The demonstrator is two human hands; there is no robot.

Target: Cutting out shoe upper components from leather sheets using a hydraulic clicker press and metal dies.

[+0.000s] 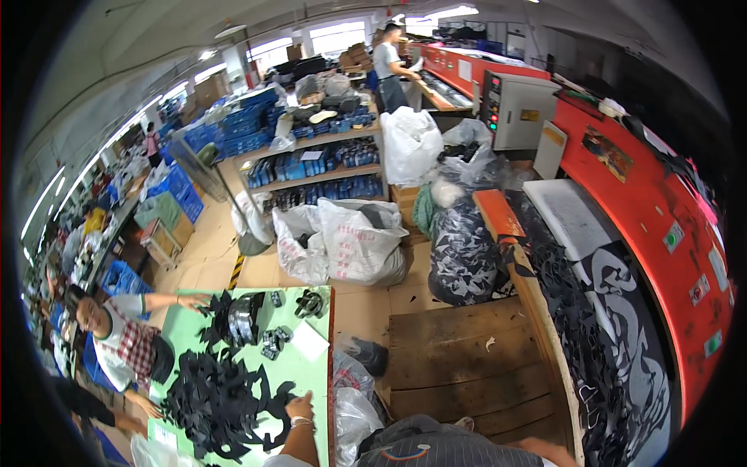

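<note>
My left hand (299, 406) is over the right side of a green-topped table (268, 311), its fingers curled at the edge of a black cut piece (278, 403). Beside it, a loose heap of black cut pieces (210, 393) spreads across the tabletop. Farther back are a stack of shiny black curved pieces (246, 317), small dark bundles (275, 342) and a white sheet (310, 341). Only part of my right hand (548, 449) shows at the lower edge, by my dark striped clothing; its fingers cannot be made out.
A co-worker (128, 335) reaches across the table from the left. Wooden boards (467, 350) lie to the right, beside a long red machine (638, 218) with black scraps. White sacks (362, 241), a bag of scraps (463, 253) and shelves (311, 183) stand ahead. Another person (389, 66) works farther back.
</note>
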